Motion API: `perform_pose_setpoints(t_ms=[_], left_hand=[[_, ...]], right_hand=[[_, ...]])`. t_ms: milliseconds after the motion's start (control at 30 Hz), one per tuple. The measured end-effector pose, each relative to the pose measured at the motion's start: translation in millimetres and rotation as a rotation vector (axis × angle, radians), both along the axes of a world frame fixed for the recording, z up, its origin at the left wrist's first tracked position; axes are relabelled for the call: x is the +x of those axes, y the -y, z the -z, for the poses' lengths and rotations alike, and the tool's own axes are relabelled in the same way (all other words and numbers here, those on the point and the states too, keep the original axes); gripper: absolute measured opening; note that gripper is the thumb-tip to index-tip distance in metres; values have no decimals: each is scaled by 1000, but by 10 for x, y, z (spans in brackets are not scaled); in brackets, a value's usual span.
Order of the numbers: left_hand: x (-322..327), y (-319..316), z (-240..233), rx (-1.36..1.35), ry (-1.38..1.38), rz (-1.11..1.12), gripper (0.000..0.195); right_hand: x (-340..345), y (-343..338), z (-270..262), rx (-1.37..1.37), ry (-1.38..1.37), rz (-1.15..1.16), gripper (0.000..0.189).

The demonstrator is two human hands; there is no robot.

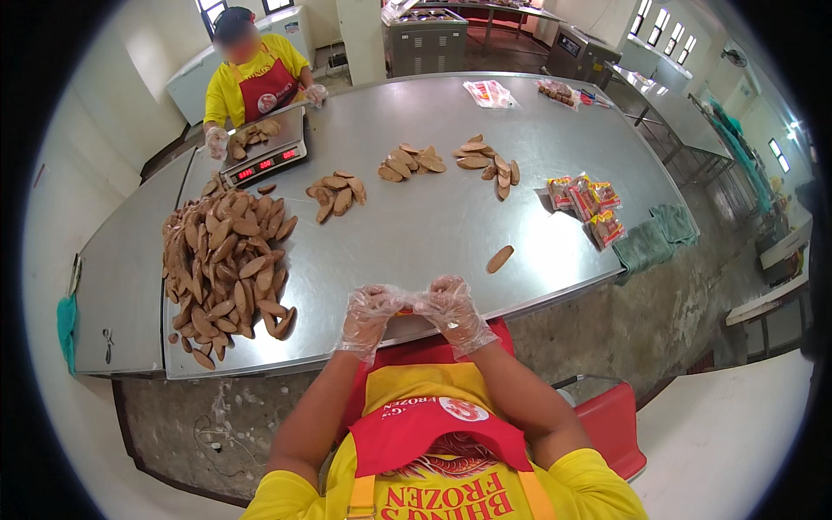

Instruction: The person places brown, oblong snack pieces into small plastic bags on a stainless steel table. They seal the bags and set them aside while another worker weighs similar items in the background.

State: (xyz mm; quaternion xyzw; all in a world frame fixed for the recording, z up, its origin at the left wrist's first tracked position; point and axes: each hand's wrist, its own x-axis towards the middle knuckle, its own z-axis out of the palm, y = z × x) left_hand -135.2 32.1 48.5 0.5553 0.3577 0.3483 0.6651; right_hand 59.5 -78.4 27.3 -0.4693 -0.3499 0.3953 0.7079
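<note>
My left hand point(372, 318) and my right hand point(454, 313), both in clear plastic gloves, pinch the top of a plastic pouch point(404, 312) between them at the table's near edge. The hands hide most of the pouch; a bit of red and yellow print shows. One brown oval slice point(500, 259) lies on the steel table just beyond my right hand. Small groups of slices point(338, 194), point(411, 162), point(489, 164) are spread across the middle. A large heap of slices point(227, 260) lies to the left. Several filled printed packets point(585, 201) sit at the right.
Across the table a co-worker point(257, 71) has gloved hands beside a digital scale point(273, 159) bearing slices. Flat printed bags point(489, 94), another filled pack point(558, 92) and scissors point(593, 99) lie at the far edge. Green cloths point(656, 237) hang over the right edge; a red chair point(611, 429) stands behind right.
</note>
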Motion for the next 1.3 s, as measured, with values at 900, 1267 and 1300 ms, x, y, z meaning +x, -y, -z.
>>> perform_pose_setpoints(t_ms=[900, 1267, 1300], left_hand=[[86, 120, -492, 1126, -637, 301, 29], [215, -713, -388, -207, -658, 693, 63], [206, -688, -279, -359, -541, 672, 62]], right_hand=[[230, -296, 243, -623, 104, -57, 62], [574, 354, -86, -486, -306, 144, 42], [485, 471, -168, -487, -361, 153, 45]])
